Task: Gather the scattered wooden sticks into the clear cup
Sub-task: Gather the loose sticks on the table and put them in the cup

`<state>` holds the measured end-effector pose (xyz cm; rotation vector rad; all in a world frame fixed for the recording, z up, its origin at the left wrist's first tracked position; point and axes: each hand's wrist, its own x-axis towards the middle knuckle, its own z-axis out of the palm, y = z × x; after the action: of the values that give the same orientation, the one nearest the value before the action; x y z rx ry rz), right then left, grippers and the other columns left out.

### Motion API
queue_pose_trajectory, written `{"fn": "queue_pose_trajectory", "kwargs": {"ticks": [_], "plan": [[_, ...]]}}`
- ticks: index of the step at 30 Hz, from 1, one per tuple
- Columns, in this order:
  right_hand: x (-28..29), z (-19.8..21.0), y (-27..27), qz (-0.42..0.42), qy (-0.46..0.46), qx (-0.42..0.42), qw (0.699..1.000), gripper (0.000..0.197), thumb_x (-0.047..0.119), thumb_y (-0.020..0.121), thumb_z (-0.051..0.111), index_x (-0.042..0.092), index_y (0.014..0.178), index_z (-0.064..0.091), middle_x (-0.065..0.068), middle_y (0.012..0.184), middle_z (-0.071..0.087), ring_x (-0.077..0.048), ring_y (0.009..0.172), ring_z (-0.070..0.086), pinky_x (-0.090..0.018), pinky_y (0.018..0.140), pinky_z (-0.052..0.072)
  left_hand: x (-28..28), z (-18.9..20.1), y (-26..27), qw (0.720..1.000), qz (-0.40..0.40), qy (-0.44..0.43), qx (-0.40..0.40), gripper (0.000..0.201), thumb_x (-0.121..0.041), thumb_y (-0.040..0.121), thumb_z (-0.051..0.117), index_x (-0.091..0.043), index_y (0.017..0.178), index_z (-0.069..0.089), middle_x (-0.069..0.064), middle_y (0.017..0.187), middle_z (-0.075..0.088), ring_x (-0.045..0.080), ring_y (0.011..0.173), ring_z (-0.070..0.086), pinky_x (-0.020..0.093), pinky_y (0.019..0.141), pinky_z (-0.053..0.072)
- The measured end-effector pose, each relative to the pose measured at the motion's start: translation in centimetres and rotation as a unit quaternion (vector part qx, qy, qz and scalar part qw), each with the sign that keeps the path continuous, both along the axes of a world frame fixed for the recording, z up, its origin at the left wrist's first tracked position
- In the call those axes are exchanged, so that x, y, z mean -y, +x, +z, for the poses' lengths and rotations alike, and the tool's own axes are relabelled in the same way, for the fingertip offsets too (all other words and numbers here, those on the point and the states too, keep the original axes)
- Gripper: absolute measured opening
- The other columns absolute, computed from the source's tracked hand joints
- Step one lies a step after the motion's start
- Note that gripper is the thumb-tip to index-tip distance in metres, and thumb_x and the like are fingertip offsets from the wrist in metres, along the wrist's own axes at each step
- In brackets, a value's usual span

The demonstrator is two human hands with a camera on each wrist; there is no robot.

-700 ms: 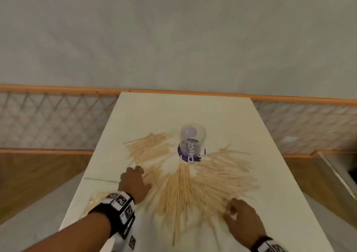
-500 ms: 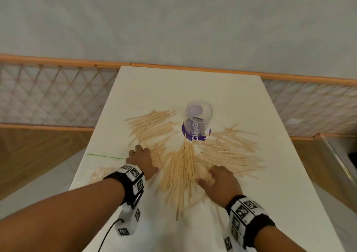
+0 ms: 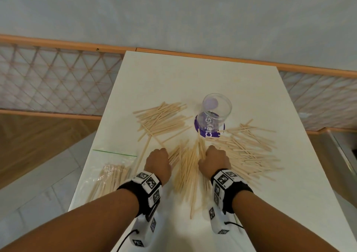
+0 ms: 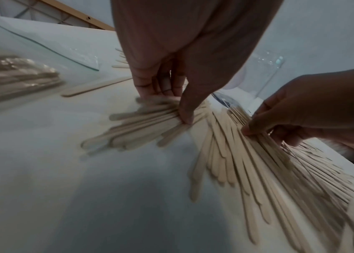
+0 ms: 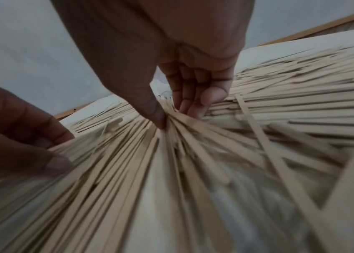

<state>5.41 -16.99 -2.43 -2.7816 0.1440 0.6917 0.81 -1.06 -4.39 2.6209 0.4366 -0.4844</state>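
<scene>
Wooden sticks lie fanned over the white table (image 3: 173, 78) in a left pile (image 3: 162, 118), a middle pile (image 3: 188, 166) and a right pile (image 3: 251, 151). The clear cup (image 3: 216, 112) stands upright on a purple base just beyond the middle pile, with no sticks seen inside. My left hand (image 3: 157, 158) is at the middle pile's left edge; thumb and curled fingers pinch a small bunch of sticks (image 4: 141, 118). My right hand (image 3: 212, 157) is at the pile's right edge. Its thumb and fingers pinch the far ends of several sticks (image 5: 171, 137).
A clear zip bag (image 3: 110, 176) holding more sticks lies at the table's near left edge. One stick (image 3: 143, 155) lies alone between the bag and my left hand. Beyond the table runs a lattice railing (image 3: 58, 82) along a grey wall.
Both hands have closed in on the middle pile. The right hand came from the near right to the pile's right edge, and the left hand shifted right; both now pinch sticks.
</scene>
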Motion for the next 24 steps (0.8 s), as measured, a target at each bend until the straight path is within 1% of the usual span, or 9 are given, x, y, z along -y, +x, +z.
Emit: {"fn": "queue_pose_trajectory", "kwargs": {"ticks": [3,6,8,10,12,14,17,21,24], "plan": [[-0.4,-0.4,0.8,0.004,0.014,-0.001,1.000,0.017,0.022,0.085,0.057,0.011,0.087,0.045,-0.016,0.110,0.059,-0.032,0.094,0.057,-0.032,0.072,0.041,-0.1,0.1,0.0,1.000,-0.020,0.000,-0.008,0.032,-0.019,0.092,0.055,-0.006,0.122,0.055,0.013,0.124,0.058,0.028,0.115,0.055,0.033,0.094,0.045],[-0.1,-0.5,1.6,0.003,0.032,0.005,0.999,0.022,0.019,0.087,0.054,0.013,0.072,0.040,-0.012,0.094,0.056,-0.028,0.084,0.051,-0.030,0.068,0.036,-0.4,0.2,0.2,0.999,-0.025,-0.007,-0.022,0.027,-0.013,0.091,0.052,-0.006,0.116,0.057,0.014,0.121,0.059,0.028,0.112,0.057,0.032,0.089,0.047],[0.1,-0.5,2.0,0.012,0.055,0.006,0.998,0.019,0.017,0.090,0.050,0.012,0.074,0.043,-0.010,0.092,0.050,-0.025,0.084,0.045,-0.030,0.071,0.034,-0.6,0.4,0.3,0.999,-0.030,-0.018,-0.022,0.019,-0.010,0.090,0.050,-0.005,0.107,0.058,0.015,0.116,0.061,0.029,0.108,0.059,0.032,0.085,0.048],[0.4,-0.7,2.3,0.025,0.091,0.006,0.996,0.014,0.017,0.094,0.046,0.004,0.095,0.052,-0.012,0.098,0.051,-0.024,0.087,0.044,-0.031,0.073,0.034,-1.0,0.9,0.4,0.999,-0.024,-0.038,-0.013,0.008,-0.007,0.088,0.049,-0.007,0.082,0.054,0.018,0.105,0.064,0.032,0.101,0.061,0.034,0.078,0.049],[0.5,-0.8,2.4,0.029,0.137,0.005,0.990,0.019,0.017,0.098,0.043,0.001,0.106,0.050,-0.014,0.102,0.055,-0.024,0.087,0.048,-0.030,0.073,0.036,-1.6,1.2,0.7,0.999,-0.014,-0.051,0.002,0.028,-0.005,0.087,0.048,-0.011,0.062,0.038,0.015,0.084,0.064,0.033,0.092,0.063,0.033,0.070,0.047],[0.7,-0.6,2.5,0.019,0.190,0.000,0.982,0.015,0.018,0.101,0.040,0.005,0.098,0.046,-0.009,0.091,0.057,-0.024,0.080,0.053,-0.032,0.065,0.039,-2.6,1.8,1.2,0.997,0.021,-0.072,0.026,0.036,-0.007,0.087,0.051,-0.013,0.055,0.035,0.010,0.066,0.058,0.028,0.075,0.061,0.028,0.062,0.043],[0.9,-0.3,2.9,0.001,0.259,0.015,0.966,0.018,0.020,0.101,0.040,0.007,0.089,0.042,-0.010,0.087,0.061,-0.026,0.077,0.056,-0.029,0.058,0.037,-3.6,3.3,1.9,0.987,0.091,-0.114,0.071,0.037,-0.011,0.086,0.054,-0.014,0.052,0.039,-0.002,0.052,0.044,0.014,0.050,0.041,0.020,0.048,0.030],[-0.3,0.9,3.5,0.026,0.318,0.047,0.947,0.036,0.045,0.097,0.050,0.021,0.071,0.042,0.007,0.066,0.048,-0.013,0.061,0.047,-0.026,0.057,0.034,-2.6,5.5,3.5,0.959,0.138,-0.208,0.132,0.028,-0.013,0.088,0.056,-0.003,0.062,0.054,0.001,0.056,0.051,0.015,0.052,0.045,0.023,0.050,0.037],[-2.0,1.8,4.1,0.026,0.359,0.057,0.931,0.046,0.068,0.081,0.058,0.022,0.076,0.057,0.011,0.070,0.060,-0.007,0.063,0.058,-0.024,0.060,0.043,0.0,6.9,4.6,0.941,0.120,-0.273,0.162,0.028,-0.020,0.089,0.058,-0.010,0.064,0.063,-0.001,0.054,0.056,0.012,0.050,0.047,0.024,0.050,0.039]]}}
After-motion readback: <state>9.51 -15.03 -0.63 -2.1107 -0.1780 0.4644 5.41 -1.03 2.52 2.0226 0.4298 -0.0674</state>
